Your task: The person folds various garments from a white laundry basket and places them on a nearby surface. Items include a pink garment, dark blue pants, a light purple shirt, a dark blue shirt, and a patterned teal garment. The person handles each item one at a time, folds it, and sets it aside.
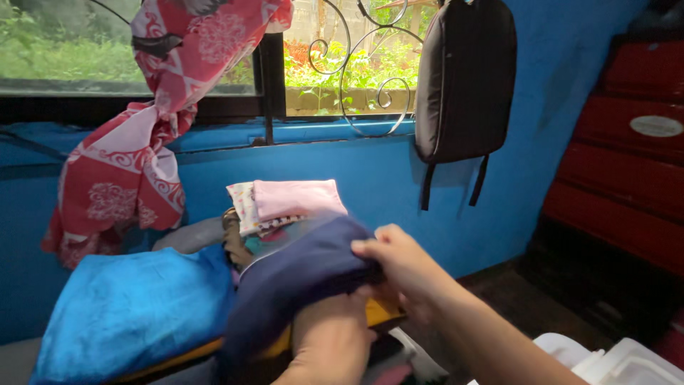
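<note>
White plastic containers (613,360) sit at the bottom corner, just right of the right forearm. Right hand (399,267) pinches the edge of a dark blue cloth (299,278), fingers clenched on its fold. Left hand (331,335) lies under that cloth, mostly hidden, so its grip cannot be told. Beyond the hands rests a stack of folded clothes, pink on top (296,198). Left of them lies a shiny blue pillow (132,306). Far right stands a red drawer unit (627,157) with an oval white label (656,126)
</note>
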